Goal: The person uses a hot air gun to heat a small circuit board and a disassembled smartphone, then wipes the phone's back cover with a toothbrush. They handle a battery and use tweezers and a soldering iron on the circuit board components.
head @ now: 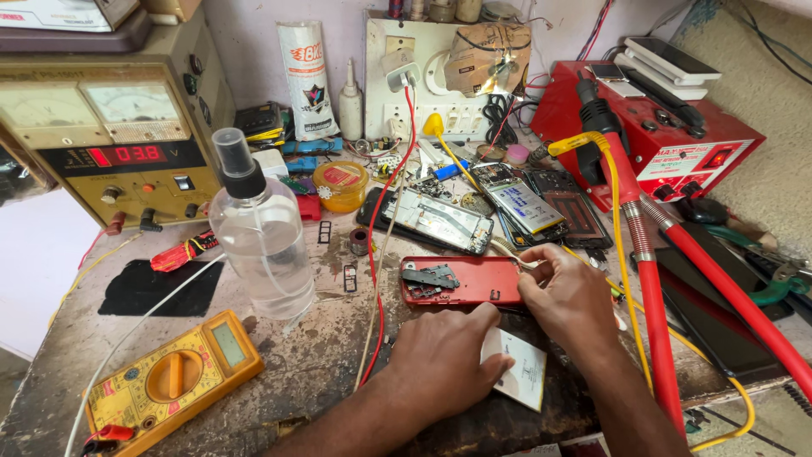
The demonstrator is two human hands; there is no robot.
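Note:
An opened red phone lies flat on the worn workbench, its inner frame and a dark metal part showing. My right hand rests on the phone's right end, fingertips touching its edge. My left hand sits just below the phone, fingers pressed on a small white card that lies on the bench. I cannot tell whether the right hand pinches any small part.
A clear spray bottle stands left of the phone. A yellow multimeter lies front left. A power supply is back left, a red station with red hoses right. Dismantled phones and a yellow jar sit behind.

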